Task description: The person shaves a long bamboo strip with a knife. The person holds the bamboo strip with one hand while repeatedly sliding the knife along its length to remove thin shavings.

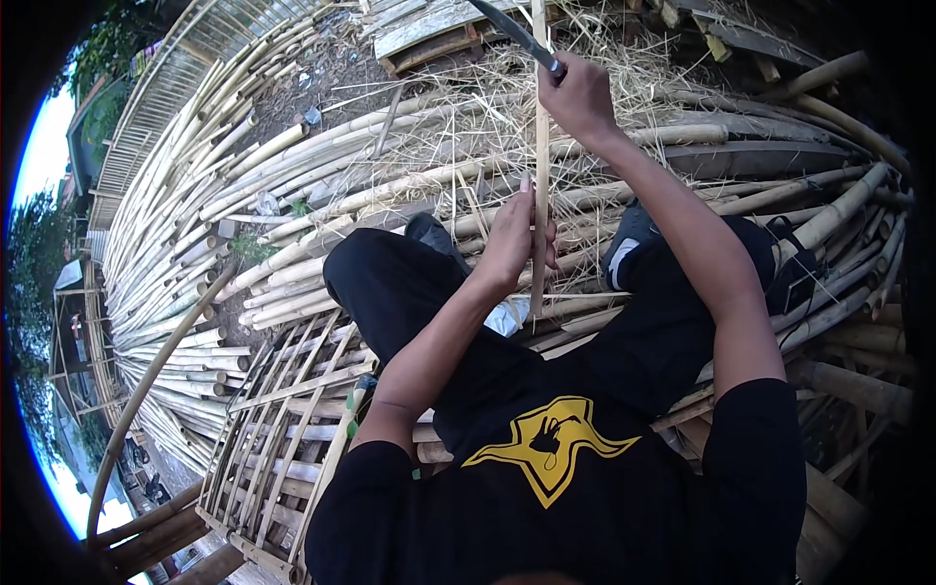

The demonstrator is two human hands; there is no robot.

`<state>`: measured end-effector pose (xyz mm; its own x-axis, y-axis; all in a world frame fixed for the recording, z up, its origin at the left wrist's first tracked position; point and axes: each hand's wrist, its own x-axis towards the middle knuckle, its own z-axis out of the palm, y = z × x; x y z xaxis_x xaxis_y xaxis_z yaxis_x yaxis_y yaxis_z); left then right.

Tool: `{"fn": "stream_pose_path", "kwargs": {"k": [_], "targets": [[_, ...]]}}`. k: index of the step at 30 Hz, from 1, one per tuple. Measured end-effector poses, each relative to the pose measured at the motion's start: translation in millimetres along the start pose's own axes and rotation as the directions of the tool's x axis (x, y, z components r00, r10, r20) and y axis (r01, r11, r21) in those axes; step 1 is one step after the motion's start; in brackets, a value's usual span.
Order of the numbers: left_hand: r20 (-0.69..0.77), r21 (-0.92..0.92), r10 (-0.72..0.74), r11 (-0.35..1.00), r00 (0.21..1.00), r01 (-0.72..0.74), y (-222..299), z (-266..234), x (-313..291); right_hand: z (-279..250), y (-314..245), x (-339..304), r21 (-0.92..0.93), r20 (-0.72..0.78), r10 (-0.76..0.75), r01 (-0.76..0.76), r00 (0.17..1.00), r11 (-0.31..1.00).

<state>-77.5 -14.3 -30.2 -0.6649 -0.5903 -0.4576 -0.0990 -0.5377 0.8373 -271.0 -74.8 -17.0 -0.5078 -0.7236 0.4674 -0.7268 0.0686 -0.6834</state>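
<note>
A long, flat bamboo strip (542, 127) stands nearly upright in the view between my legs. My left hand (509, 234) is closed around its lower part, with the thumb along the strip's side. Farther up, my right hand (579, 96) grips the dark handle of a knife (515, 29). The knife's blade points up and to the left, across the near side of the strip or right beside it; I cannot tell whether its edge touches.
Bamboo poles (322, 210) lie in layers around and under my feet. Pale shavings (439, 136) cover the far poles. A slatted bamboo frame (283, 429) sits at the lower left, and wooden planks (419, 29) are stacked at the far side. A curved pole (146, 390) arches at left.
</note>
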Motion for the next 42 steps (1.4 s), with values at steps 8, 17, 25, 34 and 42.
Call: {"fn": "stream_pose_path", "kwargs": {"k": [8, 17, 25, 34, 42], "targets": [[0.029, -0.178, 0.02, 0.984, 0.999, -0.014, -6.7, -16.6, 20.8, -16.1, -3.6, 5.6, -0.027, 0.166, 0.101, -0.098, 0.981, 0.995], [-0.001, -0.062, 0.007, 0.998, 1.0, -0.007, 4.9, -32.8, 26.6, -41.8, -7.5, -25.2, -0.32, 0.618, 0.201, 0.01, 0.761, 0.947], [-0.174, 0.221, 0.159, 0.968, 0.972, -0.119, -11.6, -49.1, 51.1, -17.2, -0.7, -45.7, -0.356, 0.675, 0.128, 0.169, 0.727, 0.919], [-0.086, 0.074, 0.067, 0.995, 0.994, -0.06, -13.7, -45.7, 58.3, -16.2, -3.6, -47.3, -0.376, 0.741, 0.176, 0.182, 0.648, 0.909], [-0.225, 0.691, 0.42, 0.705, 0.879, -0.159, -13.7, -38.8, 60.0, -16.1, -11.1, -47.9, -0.437, 0.753, 0.269, 0.15, 0.601, 0.887]]}}
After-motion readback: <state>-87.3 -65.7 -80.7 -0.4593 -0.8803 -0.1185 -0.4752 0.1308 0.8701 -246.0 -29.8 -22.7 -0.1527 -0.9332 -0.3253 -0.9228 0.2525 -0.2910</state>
